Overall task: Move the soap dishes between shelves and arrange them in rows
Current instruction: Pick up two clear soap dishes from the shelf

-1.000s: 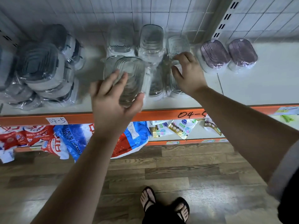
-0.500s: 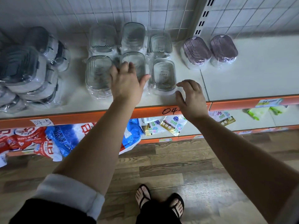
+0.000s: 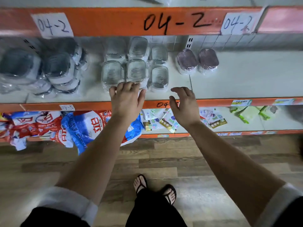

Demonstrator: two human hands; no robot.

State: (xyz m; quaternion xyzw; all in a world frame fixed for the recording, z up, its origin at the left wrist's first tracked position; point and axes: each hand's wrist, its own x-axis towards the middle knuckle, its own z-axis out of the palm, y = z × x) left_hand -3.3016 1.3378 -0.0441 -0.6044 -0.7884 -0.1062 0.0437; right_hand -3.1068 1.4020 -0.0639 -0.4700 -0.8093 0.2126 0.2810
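The fingers [image 3: 124, 86] of the left hand [image 3: 127, 100] are nearly straight and hold nothing. Their tips reach the front edge of the clear soap dishes [image 3: 136, 69], which stand wrapped in two rows of three on the shelf [image 3: 229, 82]. The right hand [image 3: 184, 106] hovers loosely curled and empty, just in front of the right front dish. I judge the step to be lining up the front row; the next move probably calls for a light, even push.
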